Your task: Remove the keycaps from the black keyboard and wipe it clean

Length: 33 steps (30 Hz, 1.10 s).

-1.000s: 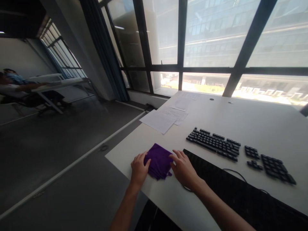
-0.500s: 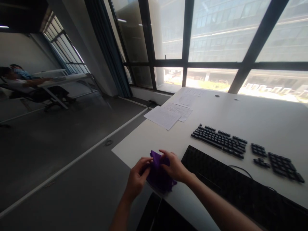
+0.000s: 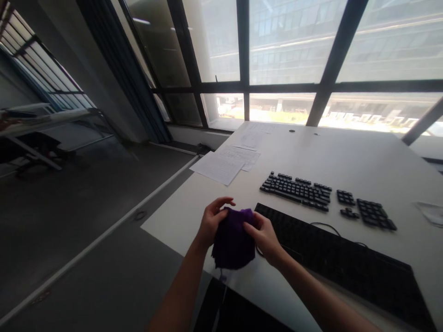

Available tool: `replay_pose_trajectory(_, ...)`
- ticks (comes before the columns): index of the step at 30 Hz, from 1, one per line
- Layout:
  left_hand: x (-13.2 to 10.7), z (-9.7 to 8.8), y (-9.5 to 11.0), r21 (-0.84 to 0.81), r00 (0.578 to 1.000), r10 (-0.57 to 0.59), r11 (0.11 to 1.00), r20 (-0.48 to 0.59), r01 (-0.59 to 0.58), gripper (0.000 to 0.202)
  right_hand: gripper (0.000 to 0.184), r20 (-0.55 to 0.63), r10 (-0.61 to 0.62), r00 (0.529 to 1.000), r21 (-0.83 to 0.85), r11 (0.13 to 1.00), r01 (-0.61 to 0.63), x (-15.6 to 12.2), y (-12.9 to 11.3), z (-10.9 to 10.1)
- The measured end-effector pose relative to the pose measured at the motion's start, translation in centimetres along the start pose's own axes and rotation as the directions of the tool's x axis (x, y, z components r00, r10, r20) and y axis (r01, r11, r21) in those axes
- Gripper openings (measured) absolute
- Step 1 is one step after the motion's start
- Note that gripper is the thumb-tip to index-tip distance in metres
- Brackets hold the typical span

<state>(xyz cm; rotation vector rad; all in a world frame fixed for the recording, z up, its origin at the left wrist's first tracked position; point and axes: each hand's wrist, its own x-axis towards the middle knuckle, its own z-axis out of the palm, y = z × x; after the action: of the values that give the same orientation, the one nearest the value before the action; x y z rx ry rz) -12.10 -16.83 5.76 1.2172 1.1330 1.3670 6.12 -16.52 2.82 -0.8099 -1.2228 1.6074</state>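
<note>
A piece of purple cloth [image 3: 235, 240], dark and pouch-like, hangs between my hands over the near left corner of the white desk. My left hand [image 3: 212, 222] grips its upper left edge, the thumb on the cloth and the index finger stretched out above it. At the upper right edge, my right hand [image 3: 265, 233] pinches the fabric between thumb and fingers. A thin strand [image 3: 222, 276] dangles under the cloth's lower left. Whether the cloth has an opening cannot be made out.
On the white desk [image 3: 173, 216] lie printed sheets [image 3: 219, 167] and a keyboard with black keys [image 3: 297, 189]. A long black flat object [image 3: 332, 251] with a cable stretches along the front, right of my hands. Below the desk edge is something black [image 3: 249, 311]. Windows stand behind.
The view has swung right. The cloth has been turned and spread so it hangs down wider, and my right hand has shifted to its upper right edge.
</note>
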Motion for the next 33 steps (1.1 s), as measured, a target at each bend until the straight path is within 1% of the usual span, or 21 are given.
replay_pose_trajectory(1,0.9,0.7,-0.5,0.042,1.000,-0.002,0.999,0.000,0.002,0.033,0.031,-0.068,-0.014,0.998,-0.060,0.998,0.010,-0.2,-0.1,-0.8)
replay_pose_trajectory(3,2.7,2.3,-1.7,0.173,1.000,0.017,0.985,0.008,-0.018,0.028,0.031,-0.207,-0.061,0.977,-0.177,0.984,0.024,-0.6,0.0,-2.5)
replay_pose_trajectory(5,4.2,3.7,-2.9,0.339,0.992,0.127,0.933,0.003,-0.120,0.024,0.038,-0.320,-0.131,0.938,-0.303,0.953,0.030,-0.7,0.1,-4.1)
replay_pose_trajectory(6,4.6,4.4,-3.5,0.430,0.979,0.202,0.885,-0.006,-0.180,0.023,0.042,-0.360,-0.193,0.913,-0.393,0.919,0.039,-0.8,0.2,-4.9)
replay_pose_trajectory(7,4.9,4.9,-4.1,0.519,0.961,0.277,0.824,-0.014,-0.230,0.024,0.046,-0.381,-0.276,0.882,-0.504,0.862,0.053,-0.9,0.2,-5.6)
replay_pose_trajectory(8,4.8,5.4,-4.6,0.599,0.942,0.335,0.758,-0.015,-0.260,0.025,0.048,-0.376,-0.368,0.851,-0.622,0.781,0.063,-1.0,0.3,-6.2)
replay_pose_trajectory(9,4.6,5.7,-5.1,0.663,0.928,0.373,0.696,-0.007,-0.275,0.028,0.049,-0.343,-0.453,0.823,-0.732,0.678,0.068,-1.2,0.4,-6.7)
replay_pose_trajectory(10,4.2,5.9,-5.5,0.709,0.918,0.395,0.642,0.021,-0.292,0.030,0.047,-0.287,-0.517,0.807,-0.820,0.568,0.072,-1.5,0.5,-7.0)
replay_pose_trajectory(11,3.6,6.0,-5.8,0.735,0.913,0.401,0.597,0.074,-0.321,0.032,0.045,-0.220,-0.549,0.806,-0.882,0.466,0.076,-1.8,0.6,-7.2)
replay_pose_trajectory(12,2.9,5.9,-6.1,0.743,0.907,0.391,0.560,0.155,-0.368,0.034,0.042,-0.152,-0.553,0.819,-0.920,0.381,0.086,-2.1,0.9,-7.2)
replay_pose_trajectory(13,2.3,5.9,-6.3,0.734,0.891,0.373,0.523,0.260,-0.433,0.035,0.041,-0.089,-0.537,0.839,-0.944,0.315,0.101,-2.5,1.2,-7.0)
replay_pose_trajectory(15,1.2,5.7,-6.7,0.697,0.833,0.303,0.456,0.462,-0.553,0.039,0.044,0.000,-0.479,0.878,-0.968,0.219,0.119,-3.1,2.0,-6.3)
replay_pose_trajectory(16,0.8,5.7,-6.9,0.682,0.804,0.260,0.430,0.535,-0.592,0.043,0.047,0.021,-0.450,0.893,-0.976,0.184,0.115,-3.3,2.4,-5.9)
replay_pose_trajectory(17,0.6,5.7,-7.0,0.677,0.784,0.215,0.407,0.582,-0.614,0.049,0.050,0.022,-0.427,0.904,-0.983,0.158,0.098,-3.5,2.9,-5.5)
replay_pose_trajectory(18,0.5,5.7,-7.2,0.680,0.774,0.172,0.387,0.610,-0.622,0.054,0.053,0.018,-0.406,0.913,-0.987,0.138,0.081,-3.6,3.3,-5.1)
replay_pose_trajectory(20,0.6,5.8,-7.5,0.699,0.770,0.116,0.353,0.627,-0.622,0.060,0.055,0.009,-0.378,0.926,-0.991,0.118,0.058,-3.7,3.8,-4.5)
replay_pose_trajectory(21,0.7,5.8,-7.8,0.706,0.770,0.106,0.336,0.630,-0.624,0.061,0.056,0.009,-0.371,0.929,-0.992,0.113,0.055,-3.7,4.0,-4.4)
replay_pose_trajectory(24,1.1,5.8,-8.4,0.715,0.761,0.115,0.279,0.638,-0.641,0.061,0.057,0.015,-0.372,0.928,-0.993,0.103,0.057,-3.5,4.2,-4.4)
replay_pose_trajectory(29,1.5,5.5,-9.0,0.699,0.726,0.113,0.206,0.678,-0.685,0.059,0.059,0.001,-0.396,0.918,-0.995,0.089,0.040,-3.2,4.3,-4.4)
replay_pose_trajectory(33,1.6,5.6,-8.9,0.708,0.727,0.111,0.168,0.678,-0.686,0.059,0.059,-0.012,-0.396,0.918,-0.994,0.107,0.033,-3.2,4.2,-4.4)
